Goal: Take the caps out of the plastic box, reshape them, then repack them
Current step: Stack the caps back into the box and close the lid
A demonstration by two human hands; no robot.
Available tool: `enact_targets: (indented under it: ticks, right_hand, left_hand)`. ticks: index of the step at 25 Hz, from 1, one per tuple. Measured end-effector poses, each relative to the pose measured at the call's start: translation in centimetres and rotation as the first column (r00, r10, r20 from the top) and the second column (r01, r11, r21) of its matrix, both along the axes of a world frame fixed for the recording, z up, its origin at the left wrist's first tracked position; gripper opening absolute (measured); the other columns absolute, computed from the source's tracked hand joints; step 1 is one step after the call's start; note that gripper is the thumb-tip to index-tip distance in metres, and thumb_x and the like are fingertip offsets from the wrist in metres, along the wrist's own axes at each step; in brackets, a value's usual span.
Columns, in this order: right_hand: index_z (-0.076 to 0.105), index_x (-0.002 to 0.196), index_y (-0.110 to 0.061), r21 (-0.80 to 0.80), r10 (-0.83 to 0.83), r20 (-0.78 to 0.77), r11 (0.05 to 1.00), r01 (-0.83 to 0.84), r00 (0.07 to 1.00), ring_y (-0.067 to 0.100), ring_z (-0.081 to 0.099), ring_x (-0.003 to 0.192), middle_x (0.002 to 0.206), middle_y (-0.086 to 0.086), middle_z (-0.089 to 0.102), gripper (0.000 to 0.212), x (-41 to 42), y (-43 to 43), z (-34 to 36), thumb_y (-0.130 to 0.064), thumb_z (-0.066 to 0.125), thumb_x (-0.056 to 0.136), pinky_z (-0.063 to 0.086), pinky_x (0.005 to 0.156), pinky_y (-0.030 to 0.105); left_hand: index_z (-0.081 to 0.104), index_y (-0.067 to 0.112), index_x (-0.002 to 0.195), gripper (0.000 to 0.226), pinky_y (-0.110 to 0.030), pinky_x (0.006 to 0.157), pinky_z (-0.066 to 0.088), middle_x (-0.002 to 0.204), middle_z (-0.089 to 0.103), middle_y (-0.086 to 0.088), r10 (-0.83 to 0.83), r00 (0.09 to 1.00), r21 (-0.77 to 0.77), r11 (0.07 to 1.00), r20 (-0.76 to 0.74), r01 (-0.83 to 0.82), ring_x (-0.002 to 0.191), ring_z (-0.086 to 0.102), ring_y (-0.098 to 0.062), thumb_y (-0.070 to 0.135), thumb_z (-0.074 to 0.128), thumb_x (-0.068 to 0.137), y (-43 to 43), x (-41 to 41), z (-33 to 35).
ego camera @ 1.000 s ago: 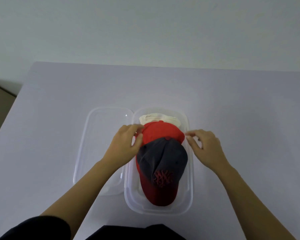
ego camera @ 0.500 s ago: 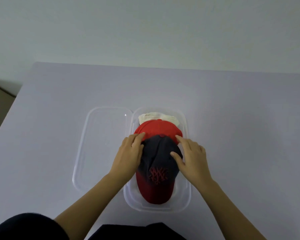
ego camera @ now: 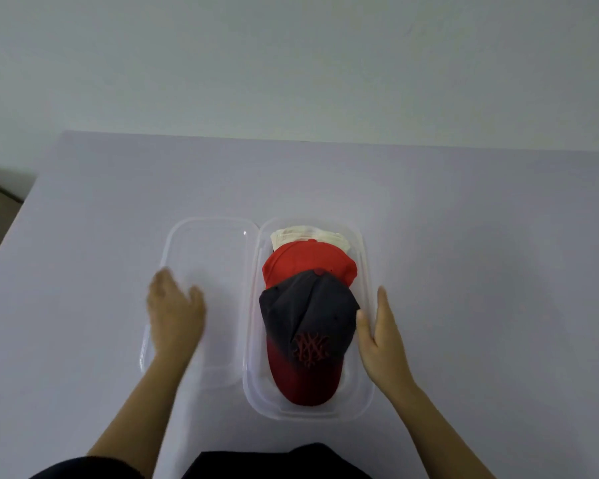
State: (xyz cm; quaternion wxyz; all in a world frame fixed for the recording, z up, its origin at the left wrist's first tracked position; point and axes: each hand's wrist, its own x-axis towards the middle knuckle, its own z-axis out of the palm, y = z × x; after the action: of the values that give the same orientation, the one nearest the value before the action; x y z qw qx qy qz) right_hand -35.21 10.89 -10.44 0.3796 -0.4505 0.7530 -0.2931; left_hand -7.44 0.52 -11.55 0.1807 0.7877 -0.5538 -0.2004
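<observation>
A clear plastic box point(ego camera: 366, 392) sits mid-table with three caps stacked in it. On top lies a dark grey cap point(ego camera: 308, 312) with a red brim and red embroidered logo. Under it shows a red cap point(ego camera: 305, 259), and a cream cap point(ego camera: 308, 234) peeks out at the far end. My right hand point(ego camera: 381, 335) is flat against the box's right side, thumb at the grey cap's edge, holding nothing. My left hand point(ego camera: 173, 314), blurred, hovers open over the clear lid point(ego camera: 204, 243) lying to the left of the box.
The pale table point(ego camera: 464, 236) spreads wide around the box, with its left edge near the floor at far left and a plain wall behind. My dark clothing fills the bottom edge.
Both hands have come off the grey cap. My left hand moved left over the lid; my right hand moved out to the box's right side. The caps stay in the box.
</observation>
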Motion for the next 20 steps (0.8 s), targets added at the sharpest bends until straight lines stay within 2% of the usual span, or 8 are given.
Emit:
enact_targets:
  ticks: [2,5,8,10,12,15,17,20]
  right_hand:
    - [0.004,0.148,-0.019,0.054,-0.058,0.107,0.997,0.052,0.993,0.007,0.016,0.14,0.157,-0.001,0.013,0.059,0.8,0.6,-0.3,-0.031,0.032,0.099,0.013,0.109,0.017]
    - [0.009,0.148,-0.02,0.065,-0.123,0.137,0.991,0.115,0.983,0.012,0.032,0.134,0.15,0.001,0.03,0.052,1.3,0.4,-0.3,-0.024,0.027,0.101,0.022,0.101,0.016]
    - [0.01,0.148,-0.021,0.055,-0.134,0.145,0.99,0.127,0.98,0.021,0.033,0.137,0.151,0.002,0.03,0.05,1.3,0.5,-0.5,-0.024,0.026,0.101,0.023,0.1,0.018]
    - [0.01,0.148,-0.021,0.047,-0.124,0.142,0.992,0.119,0.982,0.022,0.032,0.138,0.152,0.003,0.029,0.05,1.2,0.6,-0.5,-0.024,0.025,0.101,0.022,0.101,0.019]
    - [0.009,0.148,-0.019,0.052,-0.125,0.135,0.992,0.119,0.983,0.022,0.029,0.139,0.153,0.004,0.026,0.051,1.2,0.7,-0.6,-0.025,0.026,0.101,0.021,0.104,0.02]
    - [0.003,0.148,-0.015,-0.027,-0.08,0.012,0.996,0.08,0.997,0.016,0.011,0.145,0.158,0.005,0.008,0.059,1.2,0.6,0.3,-0.028,0.032,0.099,0.01,0.111,0.021]
    - [0.004,0.148,-0.015,-0.149,-0.091,-0.05,0.985,0.083,0.995,0.012,0.006,0.145,0.159,0.002,0.005,0.06,1.5,-0.2,2.2,-0.031,0.034,0.098,0.007,0.112,0.02]
    - [0.012,0.148,-0.025,-0.21,-0.065,0.281,0.969,0.127,0.957,0.009,0.02,0.142,0.156,-0.007,0.018,0.062,2.4,-2.0,6.8,-0.048,0.032,0.094,0.014,0.117,0.029]
  left_hand:
    - [0.024,-0.005,0.141,0.07,-0.057,0.104,0.03,0.143,0.029,-0.029,0.206,0.973,0.224,0.949,0.1,-0.224,0.128,0.029,-0.047,0.037,0.051,0.092,-0.3,3.2,-1.4]
    - [0.036,-0.006,0.131,0.074,-0.057,0.095,0.035,0.135,0.032,-0.028,0.214,0.971,0.389,0.89,0.106,-0.238,0.124,0.03,-0.042,0.051,0.052,0.087,-0.1,4.2,-2.4]
    - [0.041,-0.003,0.122,0.069,-0.055,0.091,0.04,0.127,0.044,-0.027,0.237,0.971,0.33,0.919,-0.025,-0.215,0.117,0.041,-0.04,0.049,0.063,0.082,-0.7,5.0,-1.5]
    - [0.043,0.001,0.112,0.057,-0.048,0.08,0.048,0.113,0.057,-0.025,0.243,0.943,0.269,0.946,-0.226,-0.179,0.091,0.057,-0.036,0.04,0.07,0.08,-1.3,6.0,0.3]
    - [0.044,0.007,0.121,0.055,-0.041,0.072,0.05,0.109,0.061,-0.022,0.219,0.892,0.205,0.968,-0.395,-0.147,0.075,0.059,-0.031,0.03,0.073,0.08,-1.9,6.9,3.0]
    - [0.04,0.02,0.14,0.065,-0.032,0.064,0.047,0.112,0.06,-0.017,0.125,0.861,0.049,0.992,-0.493,-0.116,0.083,0.057,-0.028,0.021,0.071,0.083,-3.2,8.0,7.8]
    - [0.039,0.019,0.142,0.065,-0.026,0.059,0.042,0.11,0.06,-0.011,0.106,0.821,-0.027,0.989,-0.561,-0.147,0.076,0.055,-0.025,0.02,0.069,0.084,-3.8,7.8,11.2]
    - [0.043,0.022,0.138,0.06,-0.025,0.053,0.038,0.102,0.062,-0.008,0.028,0.747,-0.064,0.994,-0.664,-0.094,0.056,0.048,-0.019,0.022,0.068,0.084,-3.1,4.0,14.1]
